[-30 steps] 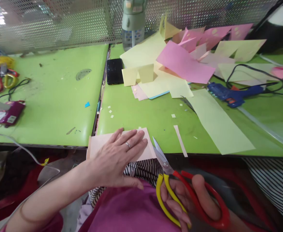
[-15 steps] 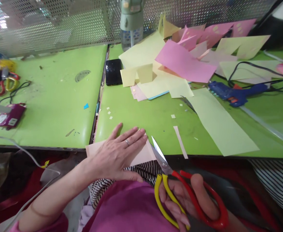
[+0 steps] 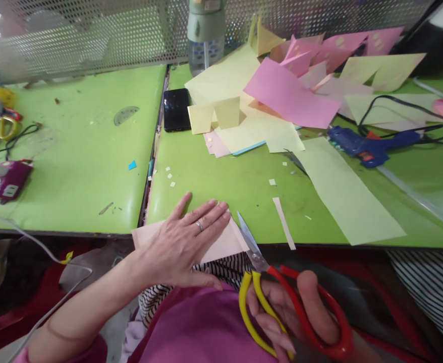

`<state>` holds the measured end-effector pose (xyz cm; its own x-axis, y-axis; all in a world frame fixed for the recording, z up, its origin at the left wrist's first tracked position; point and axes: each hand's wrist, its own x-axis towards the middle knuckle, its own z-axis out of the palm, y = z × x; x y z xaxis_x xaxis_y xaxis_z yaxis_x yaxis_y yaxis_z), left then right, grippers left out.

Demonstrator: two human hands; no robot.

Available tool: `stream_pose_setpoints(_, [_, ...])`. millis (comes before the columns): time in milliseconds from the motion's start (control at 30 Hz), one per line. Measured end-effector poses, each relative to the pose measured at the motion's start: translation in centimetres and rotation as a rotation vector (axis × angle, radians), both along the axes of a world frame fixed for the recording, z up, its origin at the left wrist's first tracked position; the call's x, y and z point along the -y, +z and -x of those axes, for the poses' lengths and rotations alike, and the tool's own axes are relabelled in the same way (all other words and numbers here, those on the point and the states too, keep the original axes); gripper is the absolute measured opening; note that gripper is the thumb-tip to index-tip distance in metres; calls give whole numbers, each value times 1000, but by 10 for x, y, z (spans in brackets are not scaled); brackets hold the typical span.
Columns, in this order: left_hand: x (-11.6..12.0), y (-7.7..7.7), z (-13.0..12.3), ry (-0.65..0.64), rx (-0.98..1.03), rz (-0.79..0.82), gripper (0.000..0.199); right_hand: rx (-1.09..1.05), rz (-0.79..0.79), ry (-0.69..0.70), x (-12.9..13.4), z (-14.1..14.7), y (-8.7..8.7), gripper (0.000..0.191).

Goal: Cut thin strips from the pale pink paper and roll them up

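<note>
My left hand (image 3: 187, 237) lies flat, fingers spread, on a pale pink sheet of paper (image 3: 231, 239) at the front edge of the green table. A ring is on one finger. The sheet juts past the table edge. My right hand (image 3: 289, 307) is closed round the scissors (image 3: 259, 259), which have one red and one yellow handle loop. Their blades point up and left, close beside the sheet's right edge. A thin pale strip of paper (image 3: 284, 223) rests right of the blades.
A black phone (image 3: 176, 110) and a bottle (image 3: 206, 38) stand beyond my hands. Pink and yellow papers (image 3: 291, 93) are piled at the back. A blue glue gun (image 3: 373, 146) and green sheet (image 3: 352, 191) lie right, a purple power block (image 3: 5, 180) left.
The pink sheet's right corner has shifted slightly right, and the scissors' handles slightly left. The view has moved a little. My left hand stays flat on the paper.
</note>
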<state>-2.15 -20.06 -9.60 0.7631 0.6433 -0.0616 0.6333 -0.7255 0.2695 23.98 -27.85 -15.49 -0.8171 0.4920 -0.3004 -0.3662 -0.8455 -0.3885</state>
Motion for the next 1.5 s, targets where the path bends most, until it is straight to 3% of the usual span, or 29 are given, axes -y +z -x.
stream_pose_setpoints(533, [2, 3, 1, -41, 2, -80, 91, 12, 14, -37, 5, 0, 1, 86])
stream_pose_setpoints(933, [5, 1, -2, -18, 2, -70, 93, -17, 16, -48, 4, 3, 1, 88])
stream_pose_setpoints(1167, [4, -3, -1, -21, 24, -79, 95, -65, 31, 39, -6, 2, 0, 88])
stream_pose_setpoints(1500, [4, -3, -1, -14, 27, -89, 97, -64, 35, -15, -1, 8, -1, 88])
